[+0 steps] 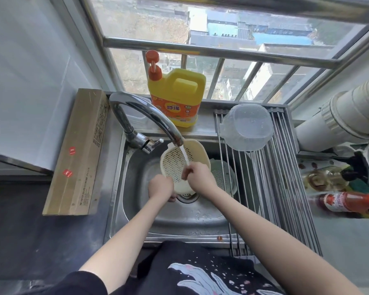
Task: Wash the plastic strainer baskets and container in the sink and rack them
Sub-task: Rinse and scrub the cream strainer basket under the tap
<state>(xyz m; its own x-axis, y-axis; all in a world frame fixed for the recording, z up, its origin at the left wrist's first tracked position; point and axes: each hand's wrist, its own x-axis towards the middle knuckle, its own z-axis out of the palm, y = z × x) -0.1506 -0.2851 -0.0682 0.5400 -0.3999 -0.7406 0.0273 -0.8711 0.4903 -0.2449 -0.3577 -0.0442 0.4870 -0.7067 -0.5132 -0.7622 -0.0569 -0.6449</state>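
In the sink (136, 209), under the running tap (149, 116), my left hand (160, 186) kept its grip curled round the near rim of the cream strainer basket (175, 160), tilting it up. My right hand (197, 174) worked inside the mesh, fingers bent; whether it pinched anything I could not tell. Turning the basket slowly would have let water reach every slot. Beside it lay a pale green strainer basket (223, 173); on the rack (285, 167) the clear container (246, 126) sat upturned.

Home kitchen: steel sink (124, 188), dish soap (177, 99), drying rack (285, 177).
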